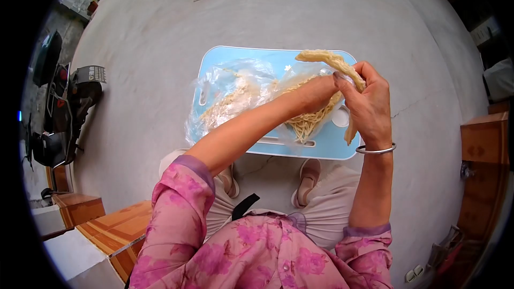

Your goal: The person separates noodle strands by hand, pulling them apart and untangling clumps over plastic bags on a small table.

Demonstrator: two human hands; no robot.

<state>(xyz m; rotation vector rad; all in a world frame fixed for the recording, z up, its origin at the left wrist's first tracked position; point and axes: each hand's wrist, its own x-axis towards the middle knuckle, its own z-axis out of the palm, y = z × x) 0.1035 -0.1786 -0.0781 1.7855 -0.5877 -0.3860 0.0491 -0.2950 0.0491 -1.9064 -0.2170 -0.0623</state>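
Observation:
My right hand [370,104] is closed around a long, pale-yellow, doughy-looking strip [326,58]. One end of the strip sticks out to the upper left, and the other hangs below the hand. Against it, from the left, comes my left hand [321,92], its fingers bunched together and mostly hidden behind my right thumb; what they pinch does not show. Under my left hand, thin pale-yellow shreds [304,128] lie piled in a clear plastic bag [289,83]. A second clear bag [249,69] to the left holds paler, whitish shreds [230,104].
Everything lies on a small light-blue table [230,53] with slots and a round recess [340,116], above my feet. A dark scooter [61,112] stands far left on the grey floor. Brown tiled blocks stand at lower left [120,225] and right [484,144].

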